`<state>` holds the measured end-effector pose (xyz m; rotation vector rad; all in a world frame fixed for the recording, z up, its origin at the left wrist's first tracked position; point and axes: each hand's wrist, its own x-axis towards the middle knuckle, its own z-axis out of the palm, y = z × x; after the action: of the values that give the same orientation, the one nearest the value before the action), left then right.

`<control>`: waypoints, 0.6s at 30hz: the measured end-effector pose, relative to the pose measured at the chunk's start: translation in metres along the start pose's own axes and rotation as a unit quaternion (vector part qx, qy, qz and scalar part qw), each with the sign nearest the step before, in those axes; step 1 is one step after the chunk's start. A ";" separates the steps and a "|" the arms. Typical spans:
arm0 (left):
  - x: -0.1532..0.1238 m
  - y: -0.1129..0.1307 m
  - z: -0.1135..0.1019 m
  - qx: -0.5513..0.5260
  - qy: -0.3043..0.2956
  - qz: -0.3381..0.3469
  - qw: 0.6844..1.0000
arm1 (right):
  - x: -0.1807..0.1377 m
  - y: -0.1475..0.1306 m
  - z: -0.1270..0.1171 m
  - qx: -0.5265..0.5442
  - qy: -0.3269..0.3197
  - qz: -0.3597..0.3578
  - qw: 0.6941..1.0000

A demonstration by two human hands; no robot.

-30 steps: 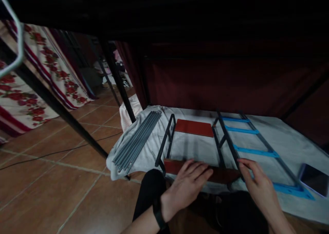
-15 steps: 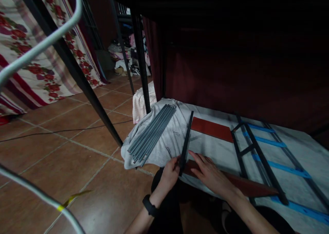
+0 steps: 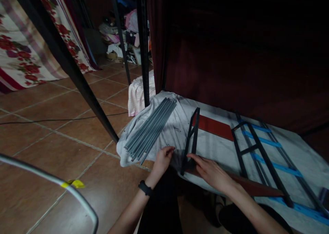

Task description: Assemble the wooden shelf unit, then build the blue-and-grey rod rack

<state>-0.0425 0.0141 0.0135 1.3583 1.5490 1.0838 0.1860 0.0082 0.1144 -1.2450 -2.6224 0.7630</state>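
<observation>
The black side frame [image 3: 193, 138] stands on edge on the grey sheet [image 3: 180, 124], its near foot between the two hands. The right hand [image 3: 211, 171] lies flat with fingers spread, on the near red-brown board [image 3: 253, 187] and touching the frame's foot. The left hand [image 3: 162, 158] is curled, fingertips down on the sheet; whether it pinches anything cannot be told. The bundle of grey rods [image 3: 151, 127] lies just left of it, near the sheet's edge. Beyond that edge is open tiled floor [image 3: 64, 148].
</observation>
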 end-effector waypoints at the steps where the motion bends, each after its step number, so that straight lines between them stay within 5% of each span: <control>1: 0.010 -0.007 -0.009 0.041 0.013 0.011 0.999 | 0.000 -0.001 0.001 -0.009 0.006 0.003 1.000; 8: 0.050 -0.040 -0.027 0.279 -0.041 0.161 0.946 | -0.004 -0.011 0.012 -0.093 0.062 0.026 0.993; 18: 0.069 -0.054 -0.042 0.264 -0.146 0.268 0.915 | -0.006 -0.020 0.017 -0.114 0.081 0.044 0.989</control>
<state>-0.1063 0.0757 -0.0256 2.2999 1.3199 0.7227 0.1703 -0.0134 0.1103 -1.4222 -2.5921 0.3615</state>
